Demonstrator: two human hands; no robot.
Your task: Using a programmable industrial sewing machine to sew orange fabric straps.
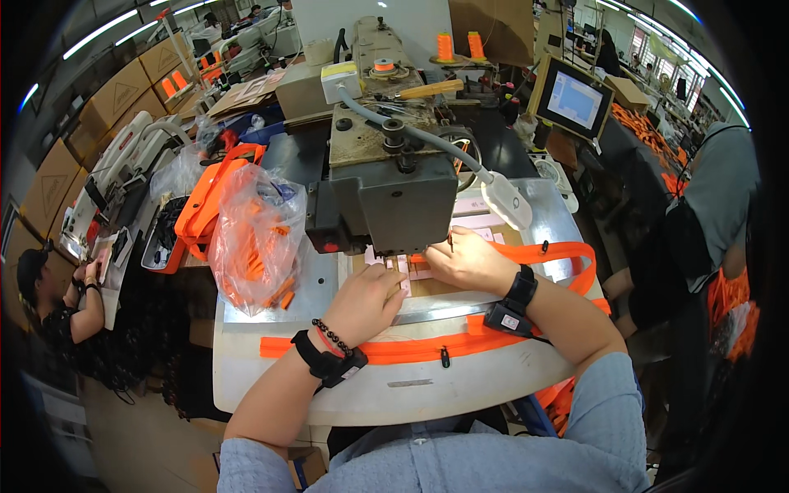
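My left hand (366, 301) lies with its fingers stretched over a brown sewing template (427, 287) with pink-white strips. Beside it, my right hand (472, 263) is closed in a pinch under the dark head of a sewing machine (394, 201). A thin dark piece shows at its fingertips, too small to name. An orange zipper tape (394, 348) with a black slider (445, 357) runs across the table in front of my wrists. More orange zipper tape (582, 256) loops round at the right of my right hand. The machine head hides part of the template.
A clear plastic bag (261, 234) with orange pieces sits left of the machine, beside an orange bag (215, 193). A white lamp (505, 200) hangs at the right of the machine head. A screen (573, 100) stands behind. People work at both sides.
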